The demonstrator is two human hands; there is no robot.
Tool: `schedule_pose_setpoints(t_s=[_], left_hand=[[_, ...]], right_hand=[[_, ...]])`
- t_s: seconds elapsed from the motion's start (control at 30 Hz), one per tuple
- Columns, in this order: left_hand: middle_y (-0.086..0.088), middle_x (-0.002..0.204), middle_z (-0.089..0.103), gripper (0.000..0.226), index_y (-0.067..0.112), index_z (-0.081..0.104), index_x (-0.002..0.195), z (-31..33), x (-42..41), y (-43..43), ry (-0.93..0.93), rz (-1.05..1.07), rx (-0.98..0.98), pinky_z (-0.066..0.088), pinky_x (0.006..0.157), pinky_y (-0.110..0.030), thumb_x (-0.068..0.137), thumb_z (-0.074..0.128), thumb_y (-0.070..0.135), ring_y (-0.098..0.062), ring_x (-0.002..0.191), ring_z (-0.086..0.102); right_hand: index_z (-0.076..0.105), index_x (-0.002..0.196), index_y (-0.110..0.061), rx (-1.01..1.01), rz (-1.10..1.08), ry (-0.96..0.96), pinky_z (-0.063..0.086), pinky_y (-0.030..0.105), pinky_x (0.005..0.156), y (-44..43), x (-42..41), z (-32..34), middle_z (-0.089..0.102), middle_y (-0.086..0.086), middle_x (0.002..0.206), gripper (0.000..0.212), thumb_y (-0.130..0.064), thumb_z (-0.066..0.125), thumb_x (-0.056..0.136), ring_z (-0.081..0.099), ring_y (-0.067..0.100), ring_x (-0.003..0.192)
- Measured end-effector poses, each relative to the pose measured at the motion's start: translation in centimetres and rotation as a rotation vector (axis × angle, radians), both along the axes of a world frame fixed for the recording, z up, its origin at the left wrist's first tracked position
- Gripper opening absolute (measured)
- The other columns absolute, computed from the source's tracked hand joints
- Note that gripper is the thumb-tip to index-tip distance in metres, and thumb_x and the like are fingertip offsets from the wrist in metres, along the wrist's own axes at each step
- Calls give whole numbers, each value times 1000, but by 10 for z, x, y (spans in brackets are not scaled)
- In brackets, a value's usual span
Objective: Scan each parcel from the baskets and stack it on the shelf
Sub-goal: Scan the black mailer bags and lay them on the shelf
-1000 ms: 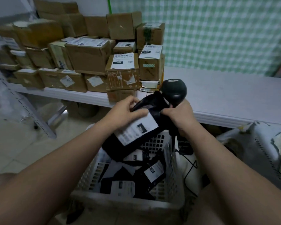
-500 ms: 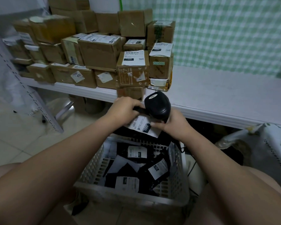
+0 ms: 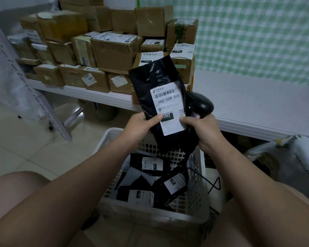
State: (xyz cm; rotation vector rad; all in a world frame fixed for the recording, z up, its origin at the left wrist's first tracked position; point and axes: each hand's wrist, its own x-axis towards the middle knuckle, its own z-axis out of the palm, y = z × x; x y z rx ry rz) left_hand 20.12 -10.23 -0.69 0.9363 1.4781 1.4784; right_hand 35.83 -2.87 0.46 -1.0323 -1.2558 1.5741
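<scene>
- Since half a second ago the black parcel [image 3: 155,81] has swung up from lying flat under the scanner [image 3: 201,104]. It now stands upright above the basket [image 3: 107,139] with its label [image 3: 168,107] facing you, and the scanner sits behind its right edge.
- Your left hand [image 3: 141,124] grasps the bag's lower left edge, thumb on the label. Your right hand [image 3: 203,129] pins the label's lower right corner with its thumb and carries the scanner in the same fist (the handle is hidden, so I cannot tell how firm that hold is).
- The right hand is doing two jobs, and the film looks glossy. If either thumb loosens, the bag will likely slide back down among the loose parcels [image 3: 150,164] in the basket and get mixed up with them.
- The cable [image 3: 214,184] trails down just beside the basket's right wall. A long reach with the scanner hand could snag it or drag it.
- The cardboard boxes [image 3: 114,52] are piled high, and the front ones sit near the lip of the shelf [image 3: 248,104]. A soft bag pushed against them may knock one off or slump off itself.
- The open room is on the right, where the shelf shows a wide bare surface beside the boxes. Its front edge lies between your hands and that spot, so lift over it.
</scene>
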Motion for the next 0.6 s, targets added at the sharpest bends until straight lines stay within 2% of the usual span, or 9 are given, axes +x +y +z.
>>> schedule_pose_setpoints(t_s=[0.1, 0.13, 0.2, 0.27, 0.33, 0.37, 0.47, 0.53, 0.6], left_hand=[[2, 100, 70, 24, 6, 66, 113, -6, -6, 0, -43, 81, 29, 52, 68, -12, 89, 64, 6, 1, 80, 68], [2, 98, 69, 23, 5, 66, 112, -9, -9, 0, -30, 108, 18, 52, 66, -11, 89, 65, 5, 3, 76, 68], [0, 97, 69, 22, 5, 67, 110, -17, -17, -3, 7, 142, -21, 52, 63, -11, 88, 66, 5, 3, 73, 68], [-4, 102, 70, 21, 5, 68, 108, -27, -26, -6, 16, 163, -48, 53, 65, -13, 87, 67, 5, -1, 76, 68], [-8, 103, 70, 18, 5, 68, 104, -34, -33, -9, 13, 185, -65, 53, 66, -14, 86, 68, 5, -3, 76, 69], [-9, 101, 70, 17, 4, 68, 104, -36, -35, -10, 22, 195, -73, 52, 63, -13, 87, 68, 5, -2, 72, 68], [-8, 93, 69, 20, -1, 67, 106, -40, -38, -13, 37, 224, -89, 48, 53, -11, 87, 67, 5, 1, 60, 66], [-9, 96, 69, 22, -2, 66, 109, -42, -41, -13, 29, 232, -89, 48, 53, -12, 87, 66, 4, 1, 61, 66], [-9, 100, 69, 24, -2, 66, 111, -45, -45, -13, 14, 239, -87, 50, 57, -12, 88, 66, 4, -2, 67, 67]], right_hand=[[67, 89, -15, 141, -60, -96, 54, 24, 78, -5, 1, 0, 70, 0, 85, 7, -12, 72, 85, 67, 7, 81], [67, 86, -20, 241, -119, -151, 51, 18, 75, -6, 2, 2, 69, -5, 81, 6, -20, 73, 85, 65, -1, 77], [66, 76, -22, 412, -154, -199, 45, 9, 63, -9, 7, 9, 64, -13, 67, 11, -21, 74, 85, 59, -11, 63], [65, 68, -10, 437, -2, -248, 42, 10, 58, -10, 11, 11, 60, -12, 56, 20, -17, 73, 85, 55, -6, 53], [60, 75, 10, 421, 176, -374, 41, 15, 56, -14, 10, 8, 57, 1, 59, 34, -20, 73, 84, 54, 6, 54], [58, 79, 14, 424, 233, -406, 41, 18, 57, -17, 9, 7, 54, 6, 61, 38, -21, 73, 85, 53, 10, 57], [59, 83, 10, 437, 270, -385, 41, 28, 63, -25, 4, 2, 52, 7, 64, 34, -21, 72, 85, 53, 17, 62], [65, 86, 4, 442, 254, -379, 43, 29, 65, -28, 2, 2, 56, 7, 64, 26, -21, 72, 86, 57, 17, 63], [69, 85, -7, 453, 256, -394, 46, 28, 67, -28, 2, 2, 59, -1, 62, 15, -21, 72, 86, 59, 12, 62]])
